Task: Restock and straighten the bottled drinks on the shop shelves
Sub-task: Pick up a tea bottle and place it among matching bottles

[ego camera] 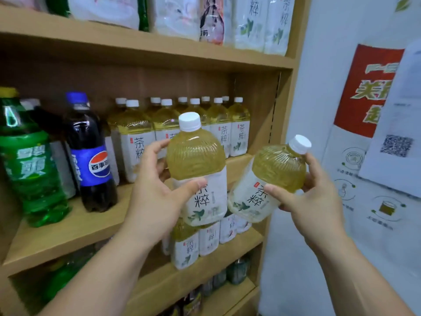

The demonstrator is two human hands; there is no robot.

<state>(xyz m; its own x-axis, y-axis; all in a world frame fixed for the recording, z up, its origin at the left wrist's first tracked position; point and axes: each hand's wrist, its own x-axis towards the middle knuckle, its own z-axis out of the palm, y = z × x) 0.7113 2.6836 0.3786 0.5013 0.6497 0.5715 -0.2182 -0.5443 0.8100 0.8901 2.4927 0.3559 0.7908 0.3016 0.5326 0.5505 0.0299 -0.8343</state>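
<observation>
1. Restocking is judged to be the step in hand; neither carried drink has been set down yet.
2. The left bottle (198, 169) is gripped by the left hand (157, 197), thumb laid across the label and fingers curled round the far side; it is held upright in front of the shelves, long axis vertical, white cap on top, label turned toward the camera.
3. The right bottle (268, 181) is gripped by the right hand (312, 201); it is tilted, long axis slanting, cap pointed up and to the right, base low and close to the left bottle; whether the 2 touch cannot be told.
4. The hands are kept apart, each clamped on its own bottle.
5. The next move is judged to call for the right bottle to be stood straight; both would then be set on the middle shelf (75, 233) in front of the row of tea bottles (237, 133), labels outward.
</observation>
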